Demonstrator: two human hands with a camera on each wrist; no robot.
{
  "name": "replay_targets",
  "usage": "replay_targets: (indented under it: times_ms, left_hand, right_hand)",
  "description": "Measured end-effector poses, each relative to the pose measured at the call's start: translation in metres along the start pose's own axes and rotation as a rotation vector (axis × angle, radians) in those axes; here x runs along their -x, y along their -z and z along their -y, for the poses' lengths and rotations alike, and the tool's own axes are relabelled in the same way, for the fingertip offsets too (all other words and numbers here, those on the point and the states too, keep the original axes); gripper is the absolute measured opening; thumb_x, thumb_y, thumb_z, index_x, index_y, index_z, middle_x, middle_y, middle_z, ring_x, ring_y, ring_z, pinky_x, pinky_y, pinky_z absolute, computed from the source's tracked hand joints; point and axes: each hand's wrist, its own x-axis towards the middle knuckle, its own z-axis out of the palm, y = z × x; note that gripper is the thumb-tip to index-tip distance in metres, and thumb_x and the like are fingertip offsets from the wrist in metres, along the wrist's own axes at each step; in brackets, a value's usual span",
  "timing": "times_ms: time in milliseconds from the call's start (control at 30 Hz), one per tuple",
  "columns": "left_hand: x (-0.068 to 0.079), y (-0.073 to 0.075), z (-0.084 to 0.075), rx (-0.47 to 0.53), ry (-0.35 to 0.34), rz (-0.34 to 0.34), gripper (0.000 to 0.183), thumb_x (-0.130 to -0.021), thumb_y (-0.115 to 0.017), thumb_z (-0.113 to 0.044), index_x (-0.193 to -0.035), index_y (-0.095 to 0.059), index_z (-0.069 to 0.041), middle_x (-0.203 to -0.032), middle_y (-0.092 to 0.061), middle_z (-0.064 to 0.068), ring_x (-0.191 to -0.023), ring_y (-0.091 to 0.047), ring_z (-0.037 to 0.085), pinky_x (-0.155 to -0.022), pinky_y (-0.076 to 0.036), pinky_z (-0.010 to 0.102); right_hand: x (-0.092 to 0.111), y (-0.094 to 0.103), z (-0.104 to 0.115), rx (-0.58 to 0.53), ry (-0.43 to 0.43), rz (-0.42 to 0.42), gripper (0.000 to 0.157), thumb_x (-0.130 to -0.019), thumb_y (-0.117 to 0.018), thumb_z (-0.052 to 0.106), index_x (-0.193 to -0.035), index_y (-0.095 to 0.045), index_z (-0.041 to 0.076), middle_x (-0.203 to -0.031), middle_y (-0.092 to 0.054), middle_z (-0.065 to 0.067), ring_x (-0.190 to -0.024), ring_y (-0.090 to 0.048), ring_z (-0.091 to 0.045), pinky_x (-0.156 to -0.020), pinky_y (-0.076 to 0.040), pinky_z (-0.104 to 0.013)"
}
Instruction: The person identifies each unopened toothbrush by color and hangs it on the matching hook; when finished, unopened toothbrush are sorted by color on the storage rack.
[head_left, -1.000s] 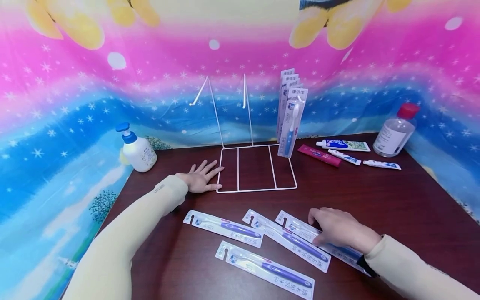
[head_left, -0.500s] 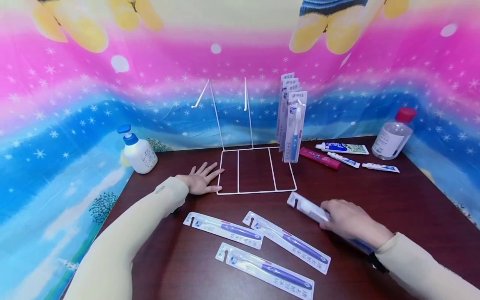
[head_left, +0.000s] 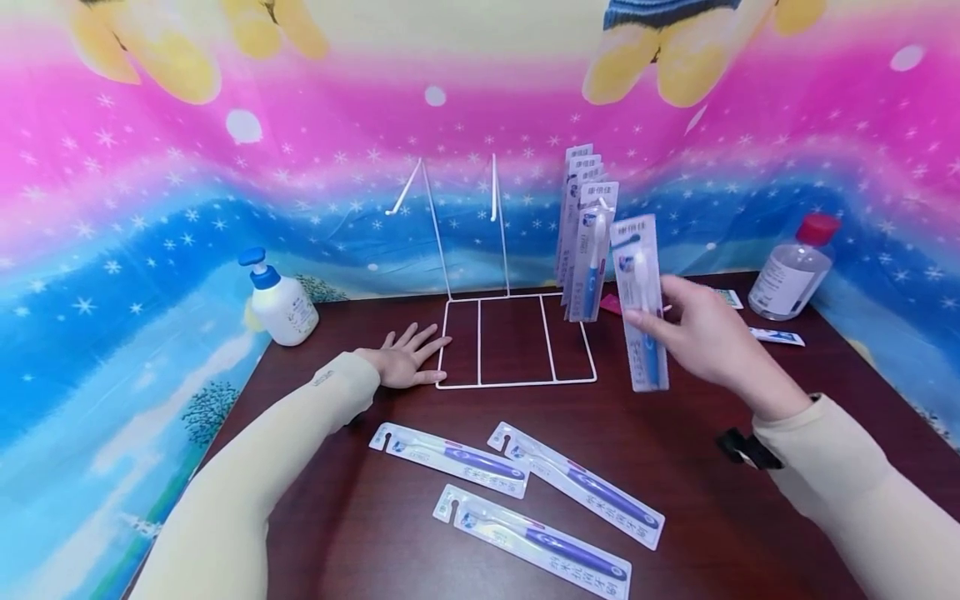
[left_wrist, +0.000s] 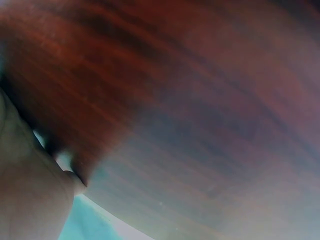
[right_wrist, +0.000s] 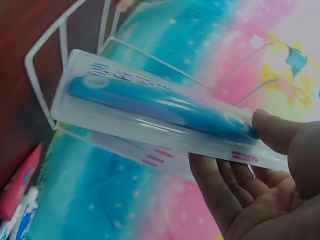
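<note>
The packaged toothbrush (head_left: 637, 271) is held nearly upright in your right grip (head_left: 701, 329), pinched between thumb and fingers. Just left of that grip hang the other packs (head_left: 592, 250) — swing that way too fast and you could knock them, perhaps tipping the wire rack (head_left: 516, 384). Your left grip (head_left: 405, 360) — fingers spread on the tabletop (head_left: 352, 517) at the rack's edge — may brace it only lightly.

A snowflake-dotted cloth (head_left: 337, 108) – pink above blue – hangs behind the dark reddish-brown table (head_left: 337, 525)
</note>
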Motion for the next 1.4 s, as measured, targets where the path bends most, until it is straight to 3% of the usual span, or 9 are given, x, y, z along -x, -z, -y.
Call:
replay_targets:
  times_ms: [133, 367, 600, 1000, 1400]
  left_hand:
    - [0.000, -0.001, 0.001, -0.006, 0.003, 0.001, 0.079, -0.076, -0.020, -0.082, -0.142, 0.008, -0.048, -0.151, 0.017, -0.008, -0.136, 0.017, 0.025, -0.104, 0.001, 0.057]
    - [0.000, 0.000, 0.000, -0.003, 0.001, -0.002, 0.079, -0.076, -0.021, -0.082, -0.142, 0.008, -0.048, -0.151, 0.018, -0.009, -0.136, 0.018, 0.025, -0.104, 0.002, 0.058]
    - [-0.001, 0.001, -0.001, 0.004, 0.004, 0.006, 0.078, -0.075, -0.019, -0.082, -0.140, 0.010, -0.050, -0.151, 0.019, -0.010, -0.136, 0.018, 0.024, -0.104, 0.003, 0.057]
    - [0.002, -0.001, -0.002, 0.007, -0.006, -0.007, 0.080, -0.078, -0.021, -0.080, -0.145, 0.005, -0.044, -0.152, 0.016, -0.006, -0.136, 0.016, 0.027, -0.103, 0.000, 0.059]
    - [0.002, 0.000, 0.000, 0.012, 0.002, -0.003, 0.079, -0.076, -0.020, -0.082, -0.142, 0.006, -0.048, -0.151, 0.018, -0.009, -0.136, 0.018, 0.024, -0.104, 0.002, 0.058]
  right_hand:
    - [-0.014, 0.005, 0.010, -0.043, 0.021, -0.037, 0.063, -0.086, -0.058, 0.045, -0.138, -0.042, 0.014, -0.122, -0.054, -0.017, -0.100, -0.059, -0.038, -0.073, -0.048, -0.052]
    - [-0.031, 0.002, 0.012, -0.076, 0.006, -0.010, 0.064, -0.086, -0.059, 0.044, -0.140, -0.041, 0.015, -0.126, -0.052, -0.016, -0.100, -0.059, -0.036, -0.075, -0.048, -0.050]
    - [-0.044, -0.003, 0.004, -0.104, -0.026, 0.006, 0.062, -0.086, -0.059, 0.044, -0.137, -0.044, 0.013, -0.124, -0.054, -0.016, -0.097, -0.061, -0.033, -0.077, -0.049, -0.049]
    - [-0.074, -0.024, -0.014, -0.169, -0.021, 0.013, 0.054, -0.086, -0.061, 0.041, -0.129, -0.051, 0.009, -0.114, -0.061, -0.013, -0.094, -0.063, -0.028, -0.078, -0.048, -0.044]
    - [-0.083, -0.032, -0.021, -0.199, -0.011, 0.009, 0.056, -0.085, -0.061, 0.045, -0.129, -0.053, 0.011, -0.114, -0.061, -0.013, -0.095, -0.062, -0.027, -0.081, -0.045, -0.044]
